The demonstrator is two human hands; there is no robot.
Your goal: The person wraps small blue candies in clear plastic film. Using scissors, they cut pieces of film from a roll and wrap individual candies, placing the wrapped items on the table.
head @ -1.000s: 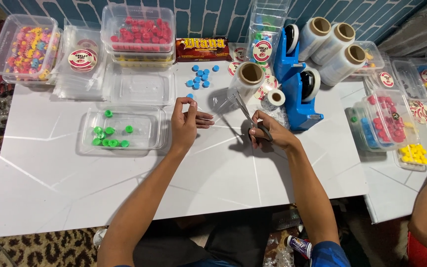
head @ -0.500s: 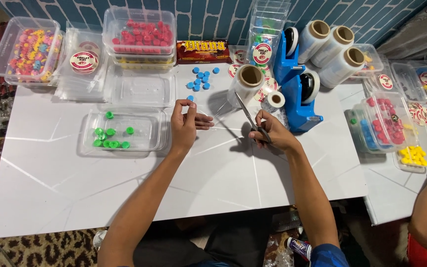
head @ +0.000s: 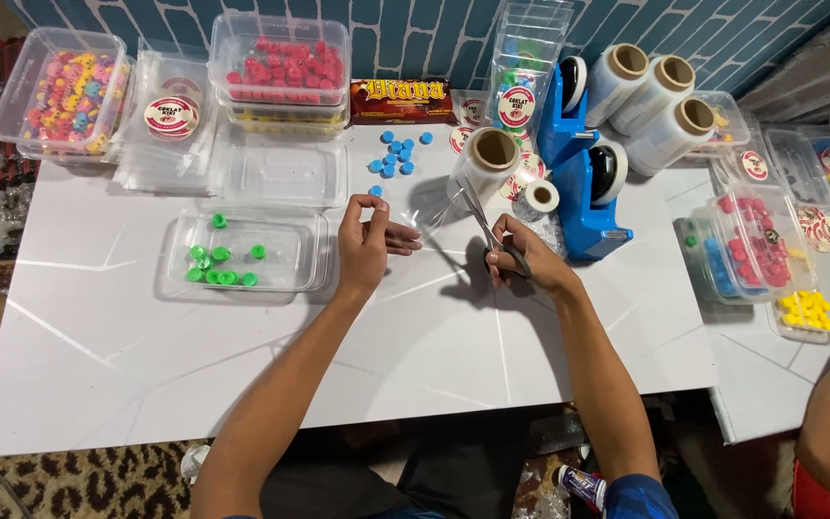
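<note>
I saw a sheet of clear plastic film (head: 434, 207) stretched flat and thin from an upright roll of film (head: 485, 163) standing on the white bench (head: 242, 365), far of centre. The film was nearly invisible apart from glints along its edges.

My left hand (head: 365, 245) pinched the near left edge of the film between thumb and forefinger, the other fingers half curled. My right hand (head: 520, 264) was closed through the handles of a pair of scissors (head: 487, 231), whose blades stood slightly apart and pointed far, toward the film just beside the roll.

Left of my left hand sat a shallow clear tray (head: 242, 252) holding a few green candies (head: 218, 274). Loose blue candies (head: 396, 159) lay on the bench beyond my hands. At the far edge, a clear tub (head: 280, 58) held red candies, and another tub (head: 54, 91) at the far left held mixed coloured ones. A blue tape dispenser (head: 588, 183) stood right of the roll.
</note>
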